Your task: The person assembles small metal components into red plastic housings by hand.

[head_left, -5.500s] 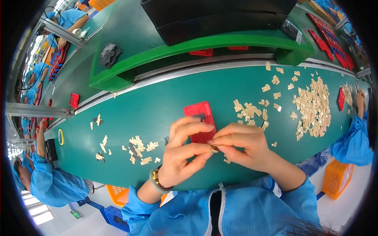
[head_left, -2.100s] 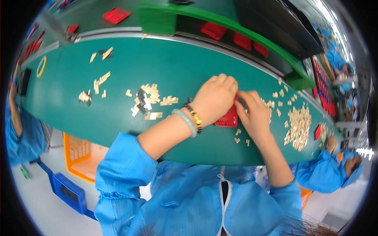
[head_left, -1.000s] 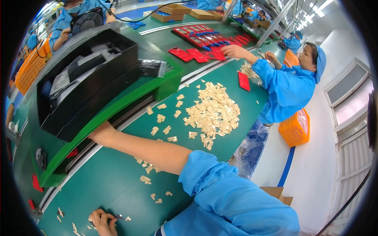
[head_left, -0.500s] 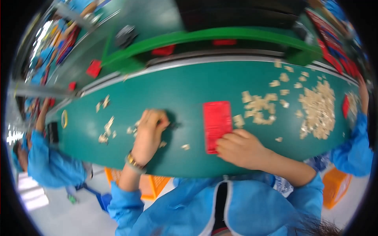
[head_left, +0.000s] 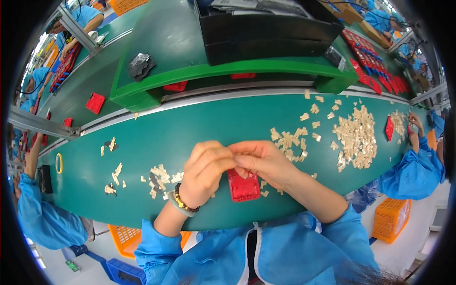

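The hands [head_left: 206, 170] meet at the fingertips over a red case [head_left: 244, 189] on the green table [head_left: 190, 122].

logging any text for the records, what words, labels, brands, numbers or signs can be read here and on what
None reads clearly enough to quote.
Grey packets in the black box: faint marks, too small to read.
Green floor marking: too small to read.
Red case: no legible lettering.
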{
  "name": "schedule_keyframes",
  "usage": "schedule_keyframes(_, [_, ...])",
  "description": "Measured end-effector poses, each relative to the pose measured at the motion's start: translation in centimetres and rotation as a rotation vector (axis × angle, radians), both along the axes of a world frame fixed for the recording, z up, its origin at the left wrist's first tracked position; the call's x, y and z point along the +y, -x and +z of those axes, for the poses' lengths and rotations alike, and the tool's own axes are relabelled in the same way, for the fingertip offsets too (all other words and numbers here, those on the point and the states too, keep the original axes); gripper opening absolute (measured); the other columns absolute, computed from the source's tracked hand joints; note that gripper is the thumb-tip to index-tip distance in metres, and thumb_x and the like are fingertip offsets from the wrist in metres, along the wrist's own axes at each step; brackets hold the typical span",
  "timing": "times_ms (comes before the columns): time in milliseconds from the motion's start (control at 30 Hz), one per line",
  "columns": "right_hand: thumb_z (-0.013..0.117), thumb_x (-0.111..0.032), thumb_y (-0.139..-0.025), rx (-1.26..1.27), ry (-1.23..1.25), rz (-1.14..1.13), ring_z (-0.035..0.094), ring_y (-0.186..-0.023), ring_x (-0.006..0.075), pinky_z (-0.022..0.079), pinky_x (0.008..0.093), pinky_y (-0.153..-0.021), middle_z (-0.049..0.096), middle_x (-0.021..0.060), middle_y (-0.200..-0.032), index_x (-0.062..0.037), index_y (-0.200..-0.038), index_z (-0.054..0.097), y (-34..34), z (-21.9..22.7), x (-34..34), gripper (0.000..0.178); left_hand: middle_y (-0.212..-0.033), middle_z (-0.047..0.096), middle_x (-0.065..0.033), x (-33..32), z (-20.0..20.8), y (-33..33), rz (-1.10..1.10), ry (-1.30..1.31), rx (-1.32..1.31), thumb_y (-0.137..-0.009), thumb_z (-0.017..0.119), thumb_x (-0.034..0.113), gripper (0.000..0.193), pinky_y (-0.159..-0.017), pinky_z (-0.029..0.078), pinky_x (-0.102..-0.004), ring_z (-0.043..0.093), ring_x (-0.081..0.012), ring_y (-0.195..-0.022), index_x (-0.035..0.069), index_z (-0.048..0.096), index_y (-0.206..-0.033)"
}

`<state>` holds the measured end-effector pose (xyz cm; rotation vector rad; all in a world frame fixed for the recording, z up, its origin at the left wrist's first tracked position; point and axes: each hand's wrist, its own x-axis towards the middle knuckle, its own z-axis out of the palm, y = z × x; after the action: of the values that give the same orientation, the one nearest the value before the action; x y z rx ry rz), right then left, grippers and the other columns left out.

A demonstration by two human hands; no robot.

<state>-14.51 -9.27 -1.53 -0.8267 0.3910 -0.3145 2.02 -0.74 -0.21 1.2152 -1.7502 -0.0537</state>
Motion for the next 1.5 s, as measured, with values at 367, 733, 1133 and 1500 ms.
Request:
schedule_keyframes(367, [0.059,0.001,-0.089,-0.036,0.383,-0.555,0.061,-0.093,0.0167,0.05,0.0286,-0.087,0.054,0.0089,-0.117,-0.0008,-0.097,0.064,-0.9,0.0,2.1,0.009,-0.09,0.066,-0.0044,-0.9,-1.7,1.6,-0.318,-0.694,1.238,-0.089,0.068,0.008,0.04,-0.067,0.048,-0.019,0.059,-0.0061,-0.072,-0.001,0.053,-0.125])
schedule_keyframes(733, [0.069,0.001,-0.081,0.101,1.036,-0.547,0.056,-0.098,0.0165,0.045,0.0308,-0.088,0.056,0.0108,-0.112,0.0001,-0.123,0.054,-0.1,0.4,0.8,0.044,-0.085,0.063,-0.0017,0.1,-2.1,1.0,-0.327,-0.638,1.241,-0.095,0.058,0.006,0.011,-0.059,0.043,-0.0173,0.052,-0.0024,-0.067,-0.001,0.059,-0.103])
schedule_keyframes(1133, [0.074,0.002,-0.072,0.261,1.641,-0.528,0.06,-0.073,0.0187,0.048,0.0266,-0.06,0.062,0.0097,-0.088,-0.0042,-0.09,0.068,0.1,2.1,0.3,0.02,-0.097,0.061,-0.0044,0.2,-1.8,0.7,-0.254,-0.475,0.843,-0.091,0.06,0.005,0.008,-0.071,0.044,-0.0246,0.055,-0.0117,-0.085,0.0,0.064,-0.095])
schedule_keyframes(1500, [0.075,-0.001,-0.071,0.684,1.4,-0.511,0.06,-0.083,0.0183,0.047,0.0282,-0.069,0.062,0.0057,-0.09,-0.0066,-0.09,0.066,5.9,-0.4,-2.9,0.022,-0.096,0.066,-0.0097,0.6,-2.7,2.4,-0.238,0.148,-0.282,-0.074,0.068,0.01,0.015,-0.078,0.05,-0.0388,0.062,-0.0242,-0.088,0.002,0.066,-0.087])
